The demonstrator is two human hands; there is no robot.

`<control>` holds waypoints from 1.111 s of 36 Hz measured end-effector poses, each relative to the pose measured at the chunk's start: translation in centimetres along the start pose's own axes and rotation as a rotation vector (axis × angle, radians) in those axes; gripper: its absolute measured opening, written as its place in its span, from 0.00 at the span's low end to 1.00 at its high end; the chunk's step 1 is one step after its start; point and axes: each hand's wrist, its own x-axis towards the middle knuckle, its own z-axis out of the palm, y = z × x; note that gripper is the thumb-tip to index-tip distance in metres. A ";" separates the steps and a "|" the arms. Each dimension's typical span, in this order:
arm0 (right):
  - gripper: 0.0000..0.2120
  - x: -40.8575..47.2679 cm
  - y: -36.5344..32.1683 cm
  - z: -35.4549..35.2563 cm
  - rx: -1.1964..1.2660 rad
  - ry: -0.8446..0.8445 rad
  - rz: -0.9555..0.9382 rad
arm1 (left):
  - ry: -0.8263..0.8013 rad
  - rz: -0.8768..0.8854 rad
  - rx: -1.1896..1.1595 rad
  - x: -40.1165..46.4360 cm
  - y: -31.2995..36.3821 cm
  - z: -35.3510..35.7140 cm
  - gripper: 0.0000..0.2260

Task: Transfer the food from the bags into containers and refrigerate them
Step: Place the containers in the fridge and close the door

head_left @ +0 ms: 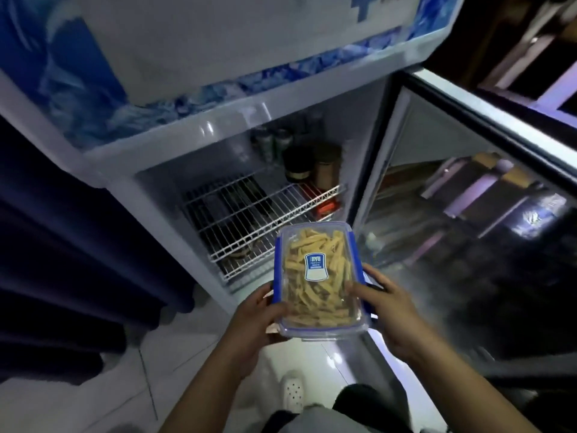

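Observation:
I hold a clear plastic container (318, 279) with a blue-clipped lid, full of pale yellow food sticks, in front of the open fridge (218, 126). My left hand (259, 317) grips its near left side and my right hand (390, 307) grips its right side. The container sits level, just below and in front of the white wire shelf (249, 220) inside the fridge.
Dark jars (299, 164) and cans (271, 142) stand at the back right of the wire shelf, with a red packet (324, 207) below them. The glass fridge door (468, 198) stands open to the right. A dark blue curtain (62, 260) hangs on the left.

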 end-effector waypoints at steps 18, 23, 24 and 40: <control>0.40 15.7 -4.9 2.3 -0.691 -0.376 -0.294 | 0.354 -0.079 -0.297 13.7 3.9 -0.3 0.08; 0.30 21.7 -4.7 2.3 -0.930 -0.323 -0.407 | 0.415 -0.106 -0.306 17.8 5.1 0.8 0.07; 0.29 22.6 -4.6 2.3 -0.949 -0.320 -0.399 | 0.423 -0.111 -0.306 18.4 5.3 0.9 0.07; 0.42 28.9 -3.9 4.2 -1.434 -0.316 -0.444 | 0.526 0.220 0.870 22.2 4.2 4.0 0.42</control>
